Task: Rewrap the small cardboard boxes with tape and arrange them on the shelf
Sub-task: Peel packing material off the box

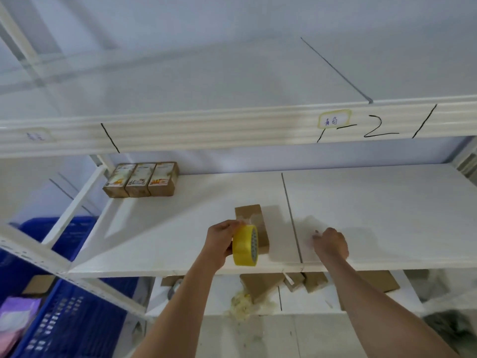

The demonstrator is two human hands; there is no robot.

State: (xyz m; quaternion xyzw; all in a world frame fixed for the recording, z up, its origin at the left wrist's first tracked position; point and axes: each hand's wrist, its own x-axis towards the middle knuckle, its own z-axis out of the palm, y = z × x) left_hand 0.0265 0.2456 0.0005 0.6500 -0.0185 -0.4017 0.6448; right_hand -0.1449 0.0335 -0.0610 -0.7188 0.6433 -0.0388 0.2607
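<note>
Tape roll (245, 245) gripped upright in your left hand (220, 241), against the box (253, 227) near the shelf's (387, 215) front edge, likely to start a strip | right hand (331, 242) fingers curled, contents unclear | three wrapped boxes (142, 179) lined up at back-left corner

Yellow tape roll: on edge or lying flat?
On edge. The left hand grips the yellow tape roll with its round face sideways, against the cardboard box.

Left hand (221, 237) gripping, right hand (331, 242) curled, both arms outstretched
</note>
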